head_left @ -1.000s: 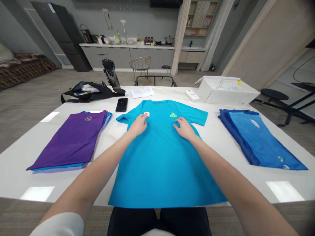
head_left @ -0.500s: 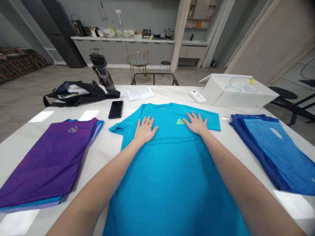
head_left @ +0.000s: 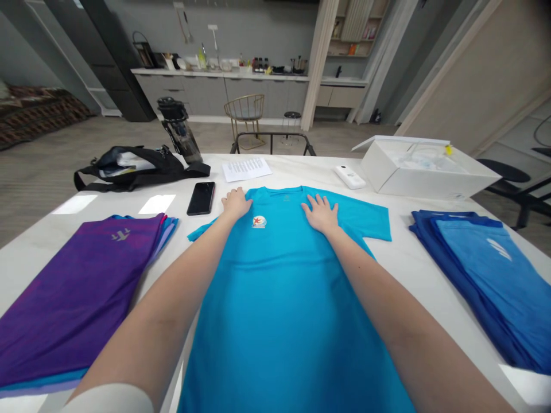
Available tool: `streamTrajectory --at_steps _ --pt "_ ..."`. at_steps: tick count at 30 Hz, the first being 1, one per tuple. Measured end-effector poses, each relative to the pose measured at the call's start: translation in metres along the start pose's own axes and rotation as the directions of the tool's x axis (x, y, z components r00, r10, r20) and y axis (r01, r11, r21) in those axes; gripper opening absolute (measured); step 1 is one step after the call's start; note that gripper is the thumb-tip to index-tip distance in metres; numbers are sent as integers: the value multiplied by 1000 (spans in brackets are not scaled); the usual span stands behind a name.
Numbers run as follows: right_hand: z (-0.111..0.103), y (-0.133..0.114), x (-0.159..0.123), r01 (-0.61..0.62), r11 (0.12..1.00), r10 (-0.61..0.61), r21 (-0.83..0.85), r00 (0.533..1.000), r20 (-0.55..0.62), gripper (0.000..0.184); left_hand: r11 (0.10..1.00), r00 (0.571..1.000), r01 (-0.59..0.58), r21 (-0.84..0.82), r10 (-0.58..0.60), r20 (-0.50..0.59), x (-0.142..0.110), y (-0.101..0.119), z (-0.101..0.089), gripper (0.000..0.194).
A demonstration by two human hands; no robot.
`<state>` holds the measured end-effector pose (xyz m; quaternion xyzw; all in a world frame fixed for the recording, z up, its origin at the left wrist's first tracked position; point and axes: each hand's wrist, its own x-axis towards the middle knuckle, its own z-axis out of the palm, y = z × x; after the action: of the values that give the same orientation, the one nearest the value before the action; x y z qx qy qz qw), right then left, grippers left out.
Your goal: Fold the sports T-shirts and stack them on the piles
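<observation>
Turquoise T-shirt (head_left: 279,298) lies flat on worktop (head_left: 408,269), collar far | left hand (head_left: 235,205): fingers loosely open on left shoulder | right hand (head_left: 321,214): fingers spread on upper right, grasping nothing | purple garment stack (head_left: 81,287) left; blue garment stack (head_left: 486,258) right; phone (head_left: 201,198) far left

"Landmark entry?"

"T-shirt (head_left: 271,310), laid out on the desk (head_left: 307,171)."

"Left of the T-shirt?"

"One garment stack (head_left: 81,292). Behind that, left of the T-shirt's collar: phone (head_left: 201,198). Farther back and left: bag (head_left: 150,166), with bottle (head_left: 183,136) at its strap."

"Right of the T-shirt?"

"One garment pile (head_left: 486,269). Behind that, to the T-shirt's rear right: box (head_left: 417,182), contents in it unclear."

"Directly behind the T-shirt?"

"Paper sheet (head_left: 247,168), rear left; small device (head_left: 349,177), rear right, just beside the box. Past the desk: chair (head_left: 246,115)."
</observation>
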<state>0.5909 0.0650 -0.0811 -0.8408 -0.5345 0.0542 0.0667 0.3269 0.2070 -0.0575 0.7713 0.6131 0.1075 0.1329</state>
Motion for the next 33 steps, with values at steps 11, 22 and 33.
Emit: streamTrajectory --at_steps 11,22,33 --pt "3 7 4 40 999 -40 -14 999 -10 75 914 936 -149 -377 254 245 49 -18 -16 26" --pt "7 28 24 71 996 -71 -57 997 -3 75 810 881 25 -587 259 396 42 -19 -32 76" --pt "7 26 24 76 996 -77 -38 997 -18 75 641 771 188 -744 373 517 25 -40 -68 90"
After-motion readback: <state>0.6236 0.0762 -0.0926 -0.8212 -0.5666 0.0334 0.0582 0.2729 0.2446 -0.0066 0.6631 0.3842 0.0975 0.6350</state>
